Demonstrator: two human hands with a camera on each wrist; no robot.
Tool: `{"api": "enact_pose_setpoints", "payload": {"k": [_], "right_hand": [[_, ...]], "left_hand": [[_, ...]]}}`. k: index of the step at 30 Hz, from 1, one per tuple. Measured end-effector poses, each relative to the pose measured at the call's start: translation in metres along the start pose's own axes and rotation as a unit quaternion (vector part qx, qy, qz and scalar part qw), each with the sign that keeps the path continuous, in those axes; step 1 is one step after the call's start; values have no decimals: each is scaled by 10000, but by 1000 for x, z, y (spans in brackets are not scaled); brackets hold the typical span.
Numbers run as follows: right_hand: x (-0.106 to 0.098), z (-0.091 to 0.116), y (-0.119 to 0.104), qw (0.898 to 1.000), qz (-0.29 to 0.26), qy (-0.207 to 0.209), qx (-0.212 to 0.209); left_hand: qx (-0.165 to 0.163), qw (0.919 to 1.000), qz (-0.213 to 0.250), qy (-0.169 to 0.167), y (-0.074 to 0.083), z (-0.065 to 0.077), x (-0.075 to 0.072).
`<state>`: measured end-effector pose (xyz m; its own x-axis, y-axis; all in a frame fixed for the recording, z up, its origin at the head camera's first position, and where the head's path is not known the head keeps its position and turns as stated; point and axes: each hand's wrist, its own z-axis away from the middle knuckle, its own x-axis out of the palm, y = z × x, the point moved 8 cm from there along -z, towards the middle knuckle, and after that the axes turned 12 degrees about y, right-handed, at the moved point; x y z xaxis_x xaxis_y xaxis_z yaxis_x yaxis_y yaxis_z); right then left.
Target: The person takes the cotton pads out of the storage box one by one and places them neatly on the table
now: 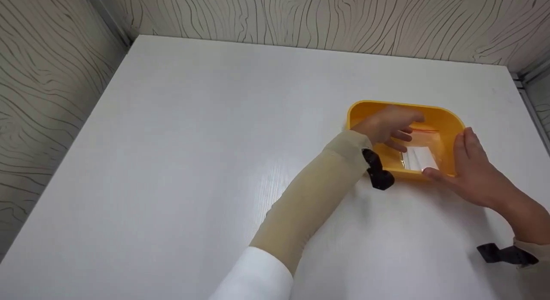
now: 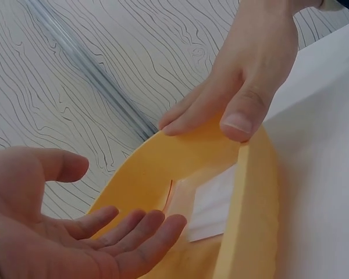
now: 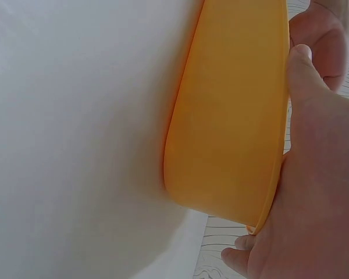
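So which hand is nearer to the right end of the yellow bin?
Right. The right hand touches the rim at the right end of the yellow bin; the left hand reaches over the left side, its fingers short of that end.

a booth-like workspace, by the head view: white tabletop (image 1: 193, 141), wood-grain-patterned panels (image 1: 300, 18) at twelve and nine o'clock, metal strip (image 1: 106, 16) at ten.

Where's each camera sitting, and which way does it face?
Head: on the head, facing forward and down at the yellow bin; both arms, left hand and right hand show.
Left wrist: on that wrist, looking into the bin; both hands show.
Right wrist: on that wrist, facing the bin's outer side; right hand near, left beyond.
Shared: head and left wrist both show the white item inside.
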<state>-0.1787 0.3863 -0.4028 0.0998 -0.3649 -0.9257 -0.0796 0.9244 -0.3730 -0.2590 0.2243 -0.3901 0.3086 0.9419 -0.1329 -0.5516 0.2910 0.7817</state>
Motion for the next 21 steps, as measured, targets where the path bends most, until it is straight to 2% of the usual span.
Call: {"api": "enact_pose_setpoints", "payload": {"k": [9,15,21], "right_hand": [[2,-1,1,9998,159,39,66],[2,-1,0,9999,104,-28,22],[2,0,0,9999,126,6,-10]], "left_hand": [[-569,9972,-333,363,-12,-8,5],[-685,9953,-454,519,-17,-12,8],[-729,9943,-539,555,-19,-11,5]]}}
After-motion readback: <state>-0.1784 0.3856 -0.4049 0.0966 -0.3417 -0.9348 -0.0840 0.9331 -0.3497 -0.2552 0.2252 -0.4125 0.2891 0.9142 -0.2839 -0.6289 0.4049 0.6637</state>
